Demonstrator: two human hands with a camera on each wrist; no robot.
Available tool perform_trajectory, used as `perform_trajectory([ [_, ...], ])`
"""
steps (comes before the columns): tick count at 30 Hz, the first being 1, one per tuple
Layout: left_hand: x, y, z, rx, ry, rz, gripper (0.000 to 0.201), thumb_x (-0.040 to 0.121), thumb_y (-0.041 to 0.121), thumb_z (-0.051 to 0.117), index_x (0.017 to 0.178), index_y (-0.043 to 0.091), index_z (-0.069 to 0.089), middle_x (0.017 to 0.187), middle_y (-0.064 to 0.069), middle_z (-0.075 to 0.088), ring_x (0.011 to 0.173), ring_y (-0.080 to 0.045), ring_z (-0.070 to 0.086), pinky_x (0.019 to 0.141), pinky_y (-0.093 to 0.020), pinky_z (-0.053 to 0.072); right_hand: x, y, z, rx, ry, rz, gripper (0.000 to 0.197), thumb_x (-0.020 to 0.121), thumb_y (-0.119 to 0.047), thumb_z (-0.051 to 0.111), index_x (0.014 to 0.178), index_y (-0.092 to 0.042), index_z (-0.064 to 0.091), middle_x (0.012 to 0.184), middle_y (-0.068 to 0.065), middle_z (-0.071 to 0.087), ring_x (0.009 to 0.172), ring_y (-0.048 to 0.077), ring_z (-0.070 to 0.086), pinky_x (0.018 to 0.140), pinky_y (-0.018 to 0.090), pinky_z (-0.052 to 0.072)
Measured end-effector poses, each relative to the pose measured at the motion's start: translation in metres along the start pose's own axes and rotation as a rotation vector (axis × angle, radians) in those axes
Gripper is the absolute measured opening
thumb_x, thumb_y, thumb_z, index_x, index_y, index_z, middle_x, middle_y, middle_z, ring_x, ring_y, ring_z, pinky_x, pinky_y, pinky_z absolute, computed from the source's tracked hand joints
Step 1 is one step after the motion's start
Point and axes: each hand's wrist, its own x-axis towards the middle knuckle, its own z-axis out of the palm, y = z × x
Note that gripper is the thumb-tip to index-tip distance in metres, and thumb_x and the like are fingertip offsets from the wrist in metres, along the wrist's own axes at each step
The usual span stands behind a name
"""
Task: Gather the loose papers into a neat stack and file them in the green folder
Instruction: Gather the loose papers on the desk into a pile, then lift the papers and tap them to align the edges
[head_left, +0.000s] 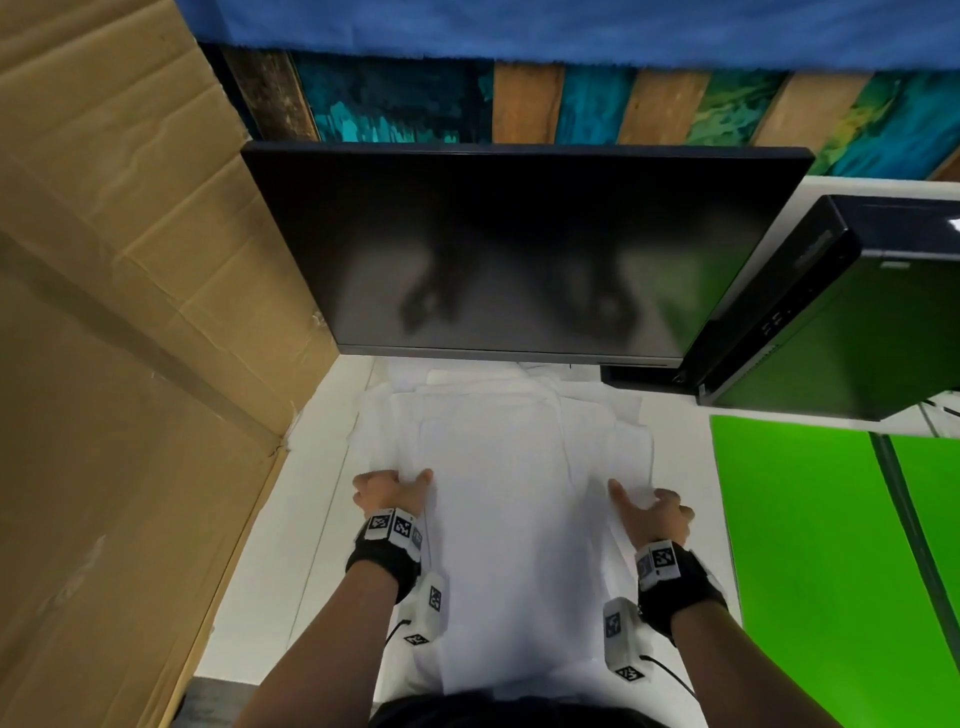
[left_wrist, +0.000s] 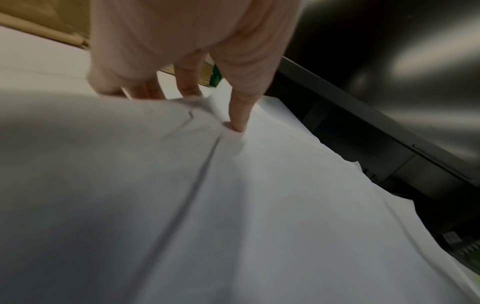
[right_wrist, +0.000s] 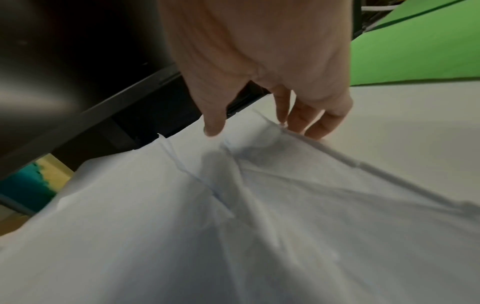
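In the head view, the papers (head_left: 498, 467) lie in a loose, overlapping pile at the centre of the frame, their far corners fanned out below the monitor (head_left: 519, 249). The left hand (head_left: 387, 491) holds the pile's left edge and the right hand (head_left: 654, 512) its right edge, thumbs on top. The green folder (head_left: 810, 545) lies open at the right of the frame, apart from the pile and with no sheets in it. My judgement: gathering is under way, squaring is unfinished, filing has not begun. Count: one pile, too merged to number its sheets; one folder; two hands.

In the left wrist view, the left hand's thumb (left_wrist: 240, 115) presses onto the top sheet at upper centre while the fingers (left_wrist: 187, 86) reach to the pile's edge, a narrow pinch on the papers. Several layered sheet edges show.

In the right wrist view, the right hand's thumb (right_wrist: 214, 125) rests near the top sheet and its fingers (right_wrist: 306, 121) meet the pile's edge at upper centre; whether they tuck beneath is unclear. One green strip of the folder sits upper right.
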Motion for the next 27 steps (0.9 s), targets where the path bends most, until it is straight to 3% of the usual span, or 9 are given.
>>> perform_trajectory([
  [4,-0.01,0.017,0.003,-0.132,-0.019,-0.041,0.087,0.064,0.046,0.078,0.126,-0.005,0.045,0.131,-0.015,0.034,0.116,-0.035,0.049,0.098,-0.041,0.045,0.001,-0.013,0.005,0.101,-0.175,0.0,0.094,0.068,-0.03,0.081,0.142,-0.002,0.029,0.141,0.022,0.044,0.127,0.037,0.047,0.105,0.04,0.04],
  [8,-0.007,0.017,0.006,-0.357,-0.04,-0.011,0.09,0.064,0.02,0.083,0.131,0.005,0.025,0.137,-0.019,0.039,0.123,-0.036,0.047,0.104,-0.042,0.042,0.005,-0.022,0.004,0.04,-0.335,-0.088,0.069,0.07,-0.022,0.081,0.128,0.0,0.051,0.128,0.02,0.059,0.117,0.034,0.057,0.094,0.035,0.046],
  [11,-0.005,0.011,0.004,-0.477,-0.108,-0.02,0.105,0.065,0.006,0.081,0.142,0.007,0.01,0.141,-0.021,0.04,0.129,-0.036,0.044,0.109,-0.042,0.038,0.002,-0.021,0.002,0.075,-0.396,-0.104,0.053,0.07,-0.011,0.081,0.116,0.004,0.061,0.12,0.022,0.064,0.106,0.034,0.061,0.092,0.037,0.048],
  [13,-0.005,0.007,0.002,-0.343,-0.219,0.019,0.097,0.067,0.006,0.08,0.144,0.0,0.021,0.142,-0.019,0.045,0.13,-0.034,0.046,0.107,-0.036,0.04,-0.002,-0.018,0.001,0.08,-0.384,-0.11,0.053,0.069,-0.007,0.08,0.116,0.007,0.061,0.118,0.023,0.064,0.106,0.034,0.061,0.084,0.033,0.046],
  [16,-0.012,0.001,0.001,-0.135,-0.328,0.026,0.057,0.073,0.009,0.075,0.122,-0.008,0.051,0.123,-0.02,0.059,0.11,-0.032,0.059,0.086,-0.03,0.048,-0.005,-0.013,0.0,0.075,-0.4,-0.117,0.053,0.067,-0.008,0.082,0.114,0.009,0.062,0.112,0.023,0.066,0.105,0.036,0.063,0.08,0.032,0.047],
  [18,-0.02,-0.001,0.002,-0.085,-0.348,0.034,0.052,0.077,0.007,0.07,0.121,-0.009,0.047,0.116,-0.019,0.056,0.105,-0.029,0.058,0.082,-0.027,0.044,-0.009,-0.009,-0.001,0.099,-0.45,-0.129,0.057,0.061,-0.01,0.085,0.111,0.008,0.064,0.106,0.02,0.068,0.099,0.034,0.065,0.087,0.038,0.052],
  [21,-0.029,-0.006,0.002,-0.049,-0.348,0.051,0.046,0.082,0.002,0.064,0.122,-0.009,0.045,0.126,-0.021,0.052,0.117,-0.03,0.054,0.083,-0.026,0.039,-0.012,-0.005,-0.004,0.134,-0.519,-0.119,0.065,0.052,-0.009,0.086,0.11,0.009,0.064,0.106,0.024,0.069,0.101,0.038,0.066,0.092,0.05,0.052],
  [24,-0.035,-0.017,0.003,-0.016,-0.362,0.041,0.028,0.084,0.003,0.062,0.109,-0.001,0.052,0.123,-0.017,0.049,0.117,-0.024,0.051,0.094,-0.027,0.041,-0.02,-0.001,-0.006,0.132,-0.52,-0.135,0.054,0.063,-0.004,0.083,0.112,0.007,0.062,0.105,0.022,0.068,0.103,0.038,0.065,0.092,0.046,0.052],
  [27,-0.039,-0.033,-0.001,-0.114,-0.428,0.038,0.026,0.082,-0.006,0.059,0.103,0.008,0.05,0.105,-0.008,0.052,0.105,-0.022,0.049,0.092,-0.029,0.04,-0.023,0.007,-0.007,0.148,-0.498,-0.153,0.063,0.058,-0.016,0.088,0.113,0.002,0.062,0.109,0.019,0.068,0.103,0.036,0.064,0.091,0.047,0.053],
])
